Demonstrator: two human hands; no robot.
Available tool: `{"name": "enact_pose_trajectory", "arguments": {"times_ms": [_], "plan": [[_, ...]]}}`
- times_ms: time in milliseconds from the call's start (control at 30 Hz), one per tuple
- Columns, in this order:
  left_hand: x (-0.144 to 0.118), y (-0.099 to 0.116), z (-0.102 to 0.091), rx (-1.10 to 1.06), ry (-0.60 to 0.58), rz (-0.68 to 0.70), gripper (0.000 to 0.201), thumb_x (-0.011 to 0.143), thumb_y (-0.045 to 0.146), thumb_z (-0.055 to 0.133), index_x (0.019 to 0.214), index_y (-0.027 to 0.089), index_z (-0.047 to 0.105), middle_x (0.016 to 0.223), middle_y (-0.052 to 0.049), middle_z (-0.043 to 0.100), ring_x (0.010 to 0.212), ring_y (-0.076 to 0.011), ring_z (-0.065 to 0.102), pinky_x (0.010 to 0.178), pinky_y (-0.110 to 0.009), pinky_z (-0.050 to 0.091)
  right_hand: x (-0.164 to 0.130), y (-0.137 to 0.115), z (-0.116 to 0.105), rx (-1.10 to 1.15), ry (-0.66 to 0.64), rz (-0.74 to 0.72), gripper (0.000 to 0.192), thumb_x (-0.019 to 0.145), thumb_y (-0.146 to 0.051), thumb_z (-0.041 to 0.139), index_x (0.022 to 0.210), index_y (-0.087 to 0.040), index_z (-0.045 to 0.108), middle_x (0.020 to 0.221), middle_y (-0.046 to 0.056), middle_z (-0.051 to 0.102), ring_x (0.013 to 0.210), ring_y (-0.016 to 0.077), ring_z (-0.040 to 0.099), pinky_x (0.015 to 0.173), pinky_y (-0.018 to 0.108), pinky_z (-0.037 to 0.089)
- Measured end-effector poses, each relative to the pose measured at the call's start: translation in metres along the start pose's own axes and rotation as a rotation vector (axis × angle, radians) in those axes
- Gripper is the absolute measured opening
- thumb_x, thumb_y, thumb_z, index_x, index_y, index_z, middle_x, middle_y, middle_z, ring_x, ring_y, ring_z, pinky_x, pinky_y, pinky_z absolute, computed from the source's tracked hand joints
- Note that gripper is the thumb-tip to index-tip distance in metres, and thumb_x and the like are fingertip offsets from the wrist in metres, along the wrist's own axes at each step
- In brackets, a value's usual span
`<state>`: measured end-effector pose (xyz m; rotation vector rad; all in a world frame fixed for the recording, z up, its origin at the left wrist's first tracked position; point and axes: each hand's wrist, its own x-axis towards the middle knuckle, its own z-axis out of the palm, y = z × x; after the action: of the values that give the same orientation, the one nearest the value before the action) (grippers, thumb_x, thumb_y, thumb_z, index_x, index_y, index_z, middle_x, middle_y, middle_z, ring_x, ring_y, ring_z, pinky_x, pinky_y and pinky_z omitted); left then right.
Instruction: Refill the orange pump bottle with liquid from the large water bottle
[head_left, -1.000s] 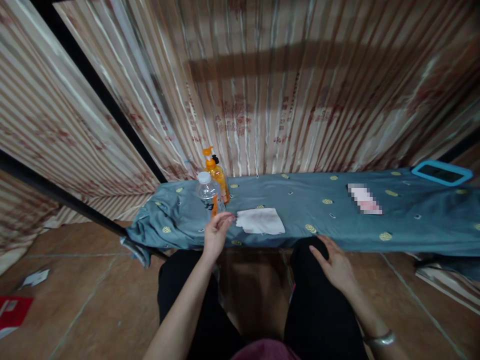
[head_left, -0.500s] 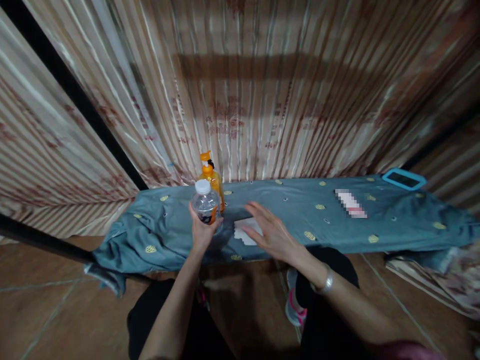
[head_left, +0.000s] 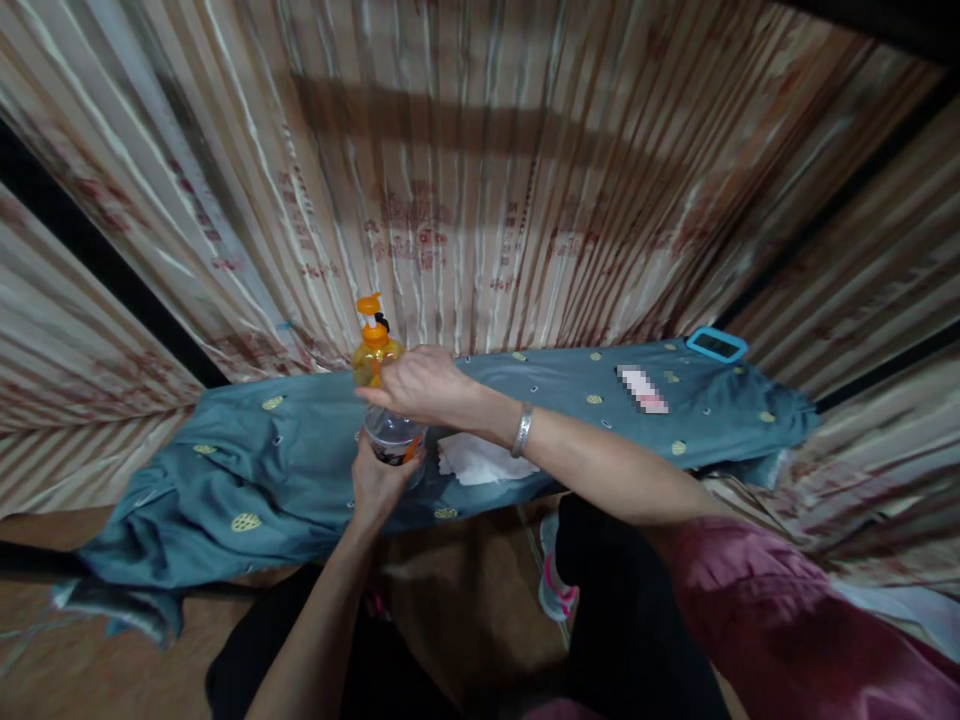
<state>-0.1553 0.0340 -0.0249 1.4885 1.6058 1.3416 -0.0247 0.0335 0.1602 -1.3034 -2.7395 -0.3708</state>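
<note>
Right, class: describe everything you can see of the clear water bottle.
The clear plastic water bottle stands upright on the blue-grey patterned cloth, just in front of the orange pump bottle. It carries a dark and orange label. The left hand grips its lower body; the right hand covers its top, hiding the cap.

A makeshift living space in a home; striped, printed curtains (head_left: 480, 200) hang as walls around a low table draped in a blue-grey patterned cloth (head_left: 285, 470); an orange pump bottle (head_left: 370, 345) stands on it; brown tiled floor (head_left: 465, 590) below.
</note>
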Motion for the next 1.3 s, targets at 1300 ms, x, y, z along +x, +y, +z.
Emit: {"name": "enact_pose_trajectory", "arguments": {"times_ms": [1300], "plan": [[-0.009, 0.016, 0.000, -0.199, -0.016, -0.037, 0.070, 0.051, 0.024, 0.088, 0.114, 0.019, 0.060, 0.106, -0.008, 0.076, 0.098, -0.0282, 0.074, 0.090, -0.043, 0.060, 0.016, 0.024, -0.034, 0.085, -0.248, -0.120, 0.055, 0.099, -0.054, 0.054, 0.128, -0.008, 0.065, 0.104, 0.014, 0.075, 0.089, 0.0224, 0.068, 0.069, 0.030, 0.039]]}}
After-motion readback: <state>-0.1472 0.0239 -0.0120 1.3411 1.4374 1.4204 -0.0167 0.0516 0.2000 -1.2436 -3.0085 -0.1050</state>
